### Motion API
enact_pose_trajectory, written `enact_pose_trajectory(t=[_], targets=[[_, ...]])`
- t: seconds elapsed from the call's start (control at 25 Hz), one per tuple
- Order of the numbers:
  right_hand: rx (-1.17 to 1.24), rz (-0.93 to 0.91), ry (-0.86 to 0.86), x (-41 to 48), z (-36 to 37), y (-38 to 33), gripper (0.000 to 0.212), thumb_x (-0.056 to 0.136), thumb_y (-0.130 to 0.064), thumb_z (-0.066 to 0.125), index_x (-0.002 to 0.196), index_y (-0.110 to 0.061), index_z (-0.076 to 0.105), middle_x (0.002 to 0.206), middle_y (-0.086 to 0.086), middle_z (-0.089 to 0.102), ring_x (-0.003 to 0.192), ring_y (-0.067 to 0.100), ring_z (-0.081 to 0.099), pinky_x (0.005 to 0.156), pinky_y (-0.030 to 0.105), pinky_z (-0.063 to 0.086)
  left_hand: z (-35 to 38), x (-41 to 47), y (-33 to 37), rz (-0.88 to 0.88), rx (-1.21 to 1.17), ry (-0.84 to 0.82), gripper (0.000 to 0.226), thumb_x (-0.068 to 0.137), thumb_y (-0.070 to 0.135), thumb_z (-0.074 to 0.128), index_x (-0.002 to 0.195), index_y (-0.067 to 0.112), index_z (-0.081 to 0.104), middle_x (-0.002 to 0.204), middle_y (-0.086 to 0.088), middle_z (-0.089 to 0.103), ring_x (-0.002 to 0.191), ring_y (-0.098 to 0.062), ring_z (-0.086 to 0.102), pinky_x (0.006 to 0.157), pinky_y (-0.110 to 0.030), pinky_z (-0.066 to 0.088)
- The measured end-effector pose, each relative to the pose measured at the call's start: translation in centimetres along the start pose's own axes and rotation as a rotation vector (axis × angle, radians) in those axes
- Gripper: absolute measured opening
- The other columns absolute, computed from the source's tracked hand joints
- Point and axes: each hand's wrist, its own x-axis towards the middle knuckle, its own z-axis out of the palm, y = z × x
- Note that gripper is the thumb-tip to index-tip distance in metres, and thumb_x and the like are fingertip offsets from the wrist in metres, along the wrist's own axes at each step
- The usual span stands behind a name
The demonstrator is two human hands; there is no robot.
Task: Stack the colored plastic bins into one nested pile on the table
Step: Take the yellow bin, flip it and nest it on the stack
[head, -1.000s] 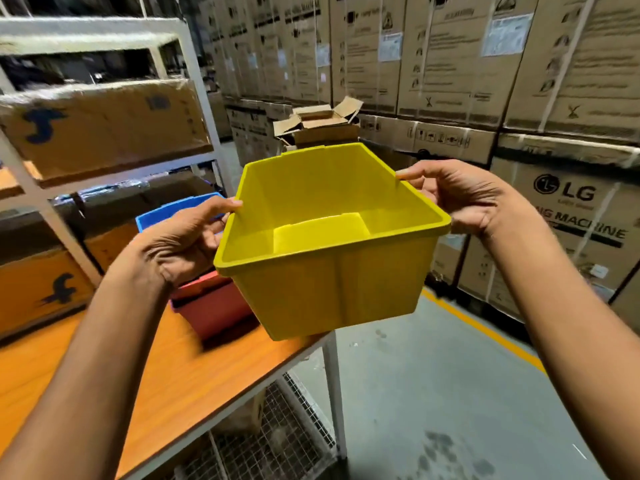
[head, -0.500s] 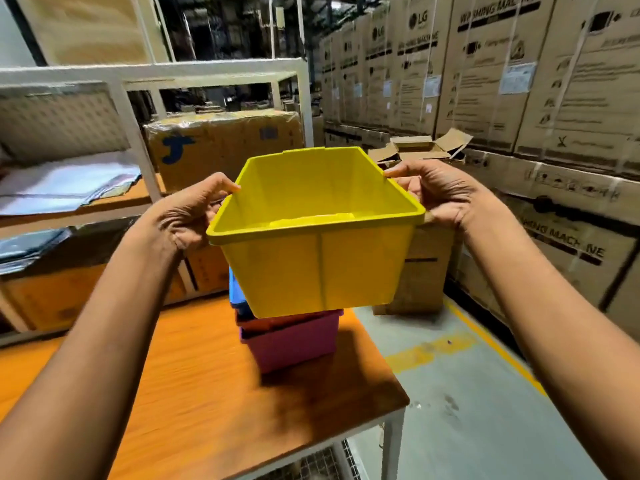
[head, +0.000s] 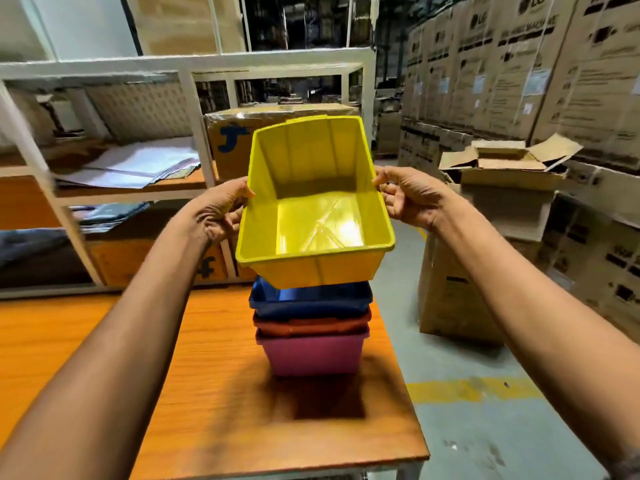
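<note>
I hold an empty yellow bin [head: 313, 216] by its two side rims, open side up and tipped a little toward me. My left hand [head: 218, 213] grips the left rim and my right hand [head: 410, 197] grips the right rim. Directly under it on the wooden table [head: 214, 410] stands a nested pile: a blue bin [head: 308, 301] on top, a red bin [head: 311, 325] in the middle, a pink bin [head: 311, 355] at the bottom. The yellow bin's base hovers just above the blue bin's rim, hiding its far part.
The pile stands near the table's right edge, with grey floor and a yellow line beyond. A white shelf rack [head: 194, 133] with boxes and papers rises behind the table. An open cardboard box [head: 498, 174] and stacked cartons [head: 554, 74] fill the right side.
The yellow bin has swung from right of the table to directly over the nested pile and come down close to the blue bin. Both hands kept their grip on its rims.
</note>
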Motion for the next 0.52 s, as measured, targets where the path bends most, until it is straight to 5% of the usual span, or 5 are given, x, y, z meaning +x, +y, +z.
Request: enact_pose_trajectory(t=[0.16,0.28,0.4,0.52], targets=[[-0.071,-0.048,-0.012,1.3,-0.1,1.7,0.042,0.088,0.002,0.054,0.121,-0.018,0.073,0.106,0.003,0.07,0.094,0.013,0.064,0.076,0.027,0.059,0.5,0.3,-0.5,0.022,-0.07,0.067,0.056,0.087,0.003,0.049,0.128,0.036,0.07,0.132,-0.002,0.068,0.12,-0.018,0.064,0.094,-0.041,0.058],[-0.072,-0.039,-0.001,2.1,-0.2,2.8,0.045,0.088,0.002,0.054,0.125,-0.018,0.072,0.108,0.003,0.07,0.099,0.014,0.062,0.078,0.029,0.06,0.3,0.8,-1.1,0.046,-0.094,0.112,0.052,0.089,0.001,0.052,0.127,0.032,0.071,0.133,-0.005,0.068,0.122,-0.02,0.061,0.095,-0.041,0.055],[-0.083,-0.044,0.003,2.9,-0.2,3.9,0.032,0.086,-0.003,0.059,0.102,-0.021,0.081,0.097,0.0,0.075,0.097,0.014,0.064,0.079,0.032,0.06,-0.1,1.6,-2.0,0.089,-0.089,0.128,0.048,0.087,-0.002,0.057,0.123,0.027,0.072,0.123,-0.007,0.071,0.115,-0.023,0.064,0.087,-0.041,0.058],[-0.112,-0.081,0.041,3.5,-0.2,3.9,0.025,0.085,-0.002,0.062,0.092,-0.019,0.08,0.091,-0.002,0.076,0.092,0.014,0.065,0.092,0.039,0.055,-0.5,2.2,-1.8,0.156,-0.083,0.134,0.048,0.085,-0.009,0.062,0.12,0.023,0.07,0.124,-0.011,0.071,0.119,-0.028,0.066,0.1,-0.05,0.054]])
